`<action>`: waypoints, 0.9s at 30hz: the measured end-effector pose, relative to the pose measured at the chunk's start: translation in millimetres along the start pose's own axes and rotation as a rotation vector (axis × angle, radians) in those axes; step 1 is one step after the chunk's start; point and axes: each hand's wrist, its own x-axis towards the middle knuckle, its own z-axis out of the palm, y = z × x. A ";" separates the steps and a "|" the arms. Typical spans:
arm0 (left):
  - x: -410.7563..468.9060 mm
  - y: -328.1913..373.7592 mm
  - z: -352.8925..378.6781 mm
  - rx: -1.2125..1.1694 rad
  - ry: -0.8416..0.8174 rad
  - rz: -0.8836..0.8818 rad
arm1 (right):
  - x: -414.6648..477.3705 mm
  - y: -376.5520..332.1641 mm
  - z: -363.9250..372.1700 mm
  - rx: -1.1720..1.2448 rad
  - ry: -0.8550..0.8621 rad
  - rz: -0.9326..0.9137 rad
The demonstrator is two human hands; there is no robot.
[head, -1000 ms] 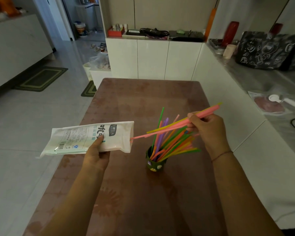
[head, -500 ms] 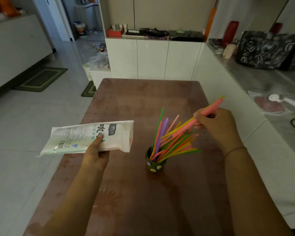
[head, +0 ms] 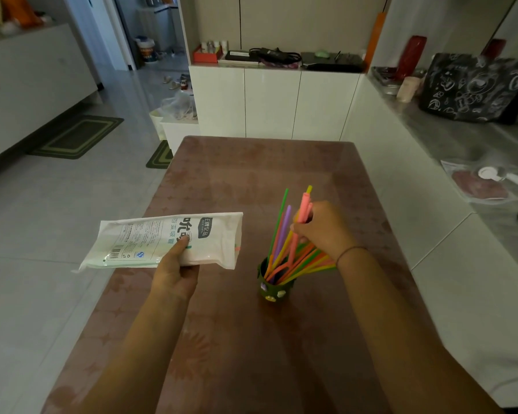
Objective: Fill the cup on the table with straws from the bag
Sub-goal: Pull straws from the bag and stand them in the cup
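Swung upright, pink straws [head: 304,204] gripped by right hand [head: 320,228] enter the straw-filled cup [head: 274,289]; left hand [head: 175,270] grips the bag [head: 162,240].

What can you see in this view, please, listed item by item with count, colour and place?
table: one, brown, centre
cup: one, dark green, standing on the table
straws in cup: many, mixed colours, most leaning right
held straws: a few, pink and yellow, angled down toward the cup
straw bag: one, white, held over the table's left edge
cabinet: one, white, beyond the table
patterned bag: one, black, right counter
tall container: one, red, right counter
floor mats: two, green, left floor
left hand: grip round the straw bag
right hand: grip on the held straws
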 end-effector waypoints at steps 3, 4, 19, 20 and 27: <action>-0.5 -0.6 -0.9 0.001 -0.004 0.005 | -2.1 -6.5 1.6 -0.106 -0.027 -0.012; -0.7 -0.8 -0.7 0.004 -0.003 0.006 | -2.8 -9.4 1.2 -0.137 -0.037 -0.014; -2.7 -1.9 0.0 0.017 -0.008 0.008 | -1.9 -1.9 -7.3 -0.068 0.024 -0.077; -3.0 -1.9 0.5 0.019 -0.009 0.008 | -2.7 -2.3 -9.1 -0.058 0.039 -0.081; -5.1 0.7 5.4 0.024 -0.021 0.010 | -3.8 -3.6 -13.1 -0.040 0.117 -0.100</action>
